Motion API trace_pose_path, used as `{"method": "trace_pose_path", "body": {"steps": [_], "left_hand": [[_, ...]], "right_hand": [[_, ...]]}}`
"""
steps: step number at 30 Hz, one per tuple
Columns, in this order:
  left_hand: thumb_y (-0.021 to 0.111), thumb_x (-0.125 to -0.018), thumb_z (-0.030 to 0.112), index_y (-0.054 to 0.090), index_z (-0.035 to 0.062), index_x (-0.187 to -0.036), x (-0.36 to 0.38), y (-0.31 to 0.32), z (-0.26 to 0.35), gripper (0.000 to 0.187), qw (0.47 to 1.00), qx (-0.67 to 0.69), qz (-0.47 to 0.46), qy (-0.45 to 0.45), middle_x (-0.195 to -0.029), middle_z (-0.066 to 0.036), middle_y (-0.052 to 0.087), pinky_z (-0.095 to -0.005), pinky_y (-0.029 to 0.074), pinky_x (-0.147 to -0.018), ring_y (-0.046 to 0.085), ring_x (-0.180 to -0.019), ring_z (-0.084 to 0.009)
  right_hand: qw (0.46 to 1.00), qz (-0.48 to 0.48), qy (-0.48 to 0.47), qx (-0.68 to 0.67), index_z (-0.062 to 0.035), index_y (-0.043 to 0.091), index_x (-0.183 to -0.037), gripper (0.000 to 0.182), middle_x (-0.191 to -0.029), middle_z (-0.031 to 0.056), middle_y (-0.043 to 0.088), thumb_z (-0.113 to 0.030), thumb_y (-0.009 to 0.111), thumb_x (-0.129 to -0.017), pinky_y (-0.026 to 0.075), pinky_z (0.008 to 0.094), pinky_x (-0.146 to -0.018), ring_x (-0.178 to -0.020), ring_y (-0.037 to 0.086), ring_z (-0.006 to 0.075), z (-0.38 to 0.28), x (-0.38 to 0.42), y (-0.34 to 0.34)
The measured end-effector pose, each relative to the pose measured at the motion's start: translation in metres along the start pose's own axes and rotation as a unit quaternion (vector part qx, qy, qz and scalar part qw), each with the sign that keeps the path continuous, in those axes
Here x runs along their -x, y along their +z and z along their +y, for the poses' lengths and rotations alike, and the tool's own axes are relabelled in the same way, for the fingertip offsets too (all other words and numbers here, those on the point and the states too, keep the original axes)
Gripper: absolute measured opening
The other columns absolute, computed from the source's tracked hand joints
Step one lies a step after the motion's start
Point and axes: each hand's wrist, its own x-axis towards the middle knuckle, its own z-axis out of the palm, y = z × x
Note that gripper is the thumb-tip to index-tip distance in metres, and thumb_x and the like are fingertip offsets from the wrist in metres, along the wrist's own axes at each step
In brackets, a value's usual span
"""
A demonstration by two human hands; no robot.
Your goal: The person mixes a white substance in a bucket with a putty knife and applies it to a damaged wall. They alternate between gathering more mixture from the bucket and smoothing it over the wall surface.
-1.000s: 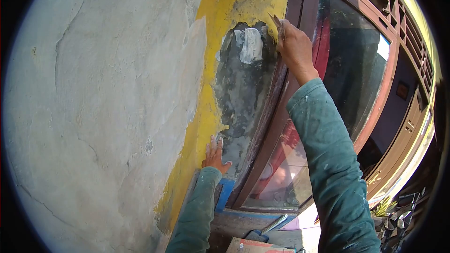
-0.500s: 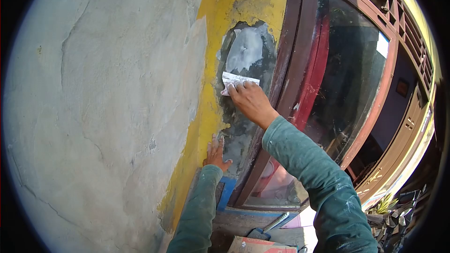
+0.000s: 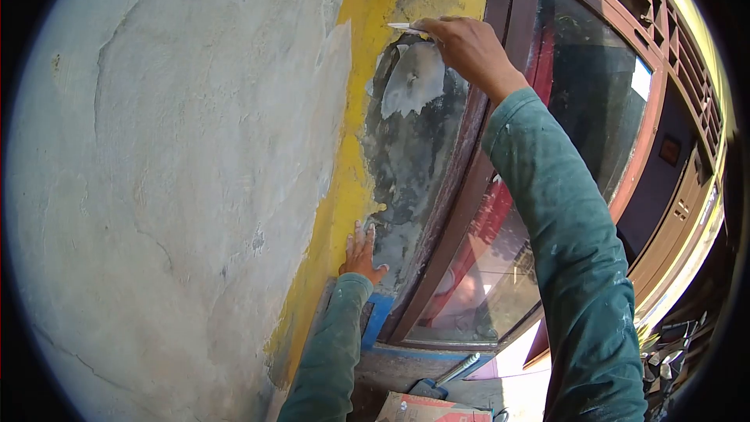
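Observation:
My right hand is closed on a folded piece of sandpaper, its pale edge sticking out to the left of the fingers. It is at the top of a dark bare patch in the wall, beside the yellow paint. A light grey smear of filler lies just below that hand. Lower down, my left hand rests open on the wall, fingers spread over the yellow edge and the bottom of the patch. Both sleeves are green with pale dust marks.
A rough grey-white wall fills the left side. On the right stands a brown window frame with glass panes. Below are a red-and-white cardboard box and a tool with a pale handle.
My right hand has moved up with the sandpaper, from mid-patch to its top edge, leaving more of the patch in sight. My left hand has stayed on the wall.

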Motion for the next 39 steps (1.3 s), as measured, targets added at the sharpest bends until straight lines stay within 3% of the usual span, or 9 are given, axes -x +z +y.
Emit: {"method": "trace_pose_path", "body": {"steps": [6, 11, 15, 20, 26, 27, 32, 35, 39], "left_hand": [[0.076, -0.082, 0.037, 0.005, 0.0266, -0.161, 0.002, -0.006, 0.003, 0.107, 1.0, -0.005, -0.029, -0.011, -0.168, -0.005, -0.008, -0.0491, 0.031, -0.117, 0.01, -0.153, -0.0347], [0.077, -0.082, 0.034, 0.007, 0.0278, -0.161, 0.004, -0.002, 0.0, 0.106, 1.0, -0.002, -0.019, -0.005, -0.168, -0.003, -0.006, -0.0511, 0.034, -0.115, 0.01, -0.153, -0.0336], [0.078, -0.081, 0.03, 0.007, 0.0284, -0.161, 0.006, -0.016, 0.01, 0.107, 0.999, 0.008, -0.043, -0.024, -0.168, -0.004, -0.005, -0.0519, 0.036, -0.114, 0.009, -0.153, -0.0346], [0.078, -0.082, 0.031, 0.006, 0.0282, -0.161, 0.004, -0.006, 0.005, 0.107, 1.0, 0.007, -0.023, -0.008, -0.168, -0.004, -0.005, -0.0512, 0.036, -0.114, 0.008, -0.153, -0.0359], [0.075, -0.084, 0.037, 0.003, 0.0268, -0.161, 0.001, -0.008, 0.002, 0.106, 0.999, -0.005, -0.048, -0.014, -0.168, -0.004, -0.01, -0.0504, 0.03, -0.117, 0.008, -0.154, -0.0322], [0.075, -0.084, 0.037, 0.004, 0.0265, -0.161, 0.001, -0.008, 0.001, 0.105, 0.999, -0.007, -0.042, -0.009, -0.168, -0.004, -0.01, -0.0503, 0.03, -0.118, 0.008, -0.154, -0.032], [0.075, -0.084, 0.038, 0.004, 0.0266, -0.161, 0.003, -0.013, 0.005, 0.105, 0.998, -0.01, -0.056, -0.019, -0.168, -0.003, -0.01, -0.0509, 0.03, -0.118, 0.008, -0.154, -0.0323], [0.075, -0.084, 0.038, 0.003, 0.0271, -0.161, 0.003, -0.016, 0.008, 0.106, 0.998, -0.004, -0.063, -0.025, -0.168, -0.003, -0.01, -0.0514, 0.031, -0.117, 0.008, -0.154, -0.0329], [0.076, -0.083, 0.039, 0.002, 0.0283, -0.161, 0.002, -0.01, 0.005, 0.108, 0.998, -0.006, -0.054, -0.024, -0.168, -0.003, -0.011, -0.0515, 0.032, -0.116, 0.008, -0.154, -0.0322]], "right_hand": [[0.998, 0.015, -0.017, 0.057, -0.0083, 0.064, -0.123, 0.037, -0.102, 0.0107, 0.07, -0.001, 0.055, -0.087, 0.052, 0.0397, -0.084, -0.093, 0.068, 0.0297, -0.029, 0.04, 0.059], [0.991, -0.126, -0.038, 0.001, -0.0091, 0.062, -0.125, 0.039, -0.1, 0.0104, 0.07, -0.002, 0.055, -0.087, 0.053, 0.0409, -0.083, -0.091, 0.068, 0.0307, -0.069, 0.09, 0.059], [0.995, -0.008, 0.017, -0.094, -0.0113, 0.062, -0.122, 0.037, -0.089, 0.0133, 0.069, -0.003, 0.056, -0.087, 0.054, 0.0453, -0.07, -0.08, 0.068, 0.0346, -0.055, 0.065, 0.02], [0.983, 0.053, 0.172, 0.024, -0.0074, 0.063, -0.107, 0.022, -0.086, 0.0142, 0.069, -0.004, 0.054, -0.088, 0.054, 0.0456, -0.066, -0.079, 0.07, 0.0341, -0.01, 0.013, 0.005], [0.999, -0.012, 0.046, 0.018, -0.0069, 0.061, -0.118, 0.034, -0.091, 0.0131, 0.068, -0.006, 0.055, -0.085, 0.054, 0.0423, -0.069, -0.083, 0.069, 0.0319, -0.072, 0.054, 0.063], [1.0, -0.01, 0.016, 0.0, -0.0046, 0.063, -0.108, 0.024, -0.088, 0.0121, 0.068, -0.008, 0.056, -0.086, 0.055, 0.0409, -0.069, -0.082, 0.07, 0.031, -0.086, 0.068, 0.067], [0.99, -0.087, -0.071, -0.087, -0.0032, 0.063, -0.11, 0.024, -0.089, 0.0126, 0.069, -0.01, 0.056, -0.088, 0.054, 0.0409, -0.072, -0.083, 0.07, 0.0288, -0.124, 0.124, 0.068], [0.982, -0.1, 0.059, -0.147, -0.0079, 0.061, -0.114, 0.027, -0.087, 0.014, 0.068, -0.008, 0.055, -0.089, 0.053, 0.0455, -0.068, -0.08, 0.068, 0.0337, -0.1, 0.092, 0.032], [0.985, 0.098, 0.126, -0.062, -0.0141, 0.063, -0.115, 0.028, -0.086, 0.0116, 0.069, -0.007, 0.057, -0.088, 0.053, 0.0464, -0.066, -0.079, 0.068, 0.0337, -0.032, 0.035, 0.019]]}}
